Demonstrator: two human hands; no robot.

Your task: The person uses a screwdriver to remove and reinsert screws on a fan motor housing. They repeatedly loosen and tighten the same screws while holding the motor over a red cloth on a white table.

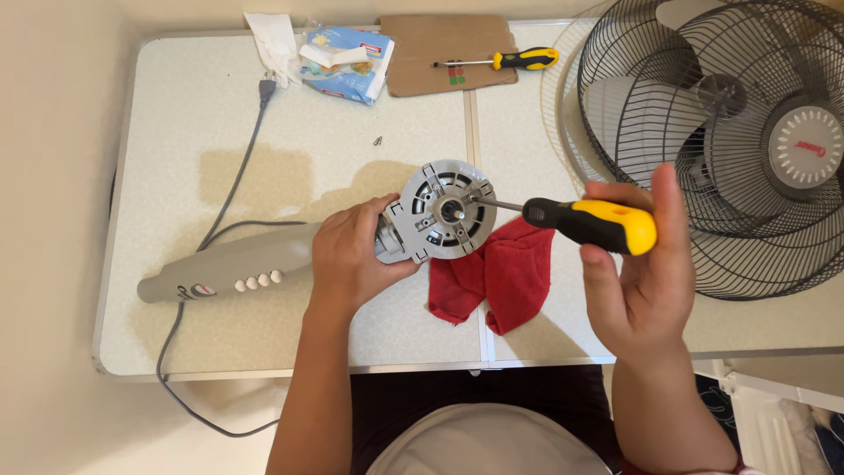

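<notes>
— What has the left hand point(352, 255) got?

— Its fingers are clenched around the neck of a grey plastic fan body point(264, 264) with a row of white buttons, lying flat on the pale speckled tabletop point(193, 132). The round grey motor housing point(447, 209) at its end faces up, just beside that hand.

— And the right hand point(637, 273)?

— Its fingers are grasping the yellow-and-black handle of a screwdriver point(589, 222). The metal shaft runs left, and its tip sits on the face of the motor housing, near the centre.

— What lies around them?

— A crumpled red cloth point(497, 273) sits under and just right of the housing. A grey power cord point(233, 185) trails from the fan body to the far left of the tabletop and off the near edge. At the back lie a second yellow-and-black screwdriver point(510, 60) on a brown cardboard piece point(431, 53), a blue-and-white plastic packet point(347, 60) and a small loose screw point(377, 140). A black wire fan grille point(730, 149) with pale blades inside it rests on the right.
</notes>
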